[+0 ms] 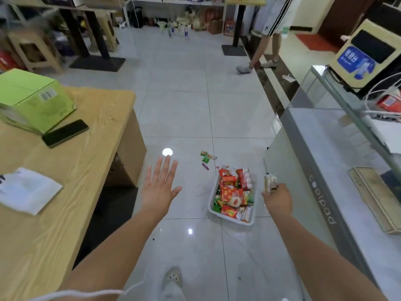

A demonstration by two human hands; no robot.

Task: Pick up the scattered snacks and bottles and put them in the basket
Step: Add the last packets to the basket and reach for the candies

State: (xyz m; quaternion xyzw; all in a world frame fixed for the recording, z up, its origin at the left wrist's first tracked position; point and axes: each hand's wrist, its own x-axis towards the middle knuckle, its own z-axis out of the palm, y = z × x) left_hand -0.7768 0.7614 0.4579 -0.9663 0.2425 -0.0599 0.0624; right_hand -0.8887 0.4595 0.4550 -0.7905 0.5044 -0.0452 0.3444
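Observation:
A white basket stands on the tiled floor, filled with several red, green and orange snack packets. My right hand hovers just right of the basket, shut on a small pale snack packet held upright. My left hand floats left of the basket, empty, palm down with fingers spread. A few small green and purple snack packets lie on the floor just beyond the basket. Several bottles stand far back on the floor near shelves.
A wooden table on the left carries a green box, a phone and a white paper. A glass counter runs along the right. A person's legs stand at the back right. My shoe is below.

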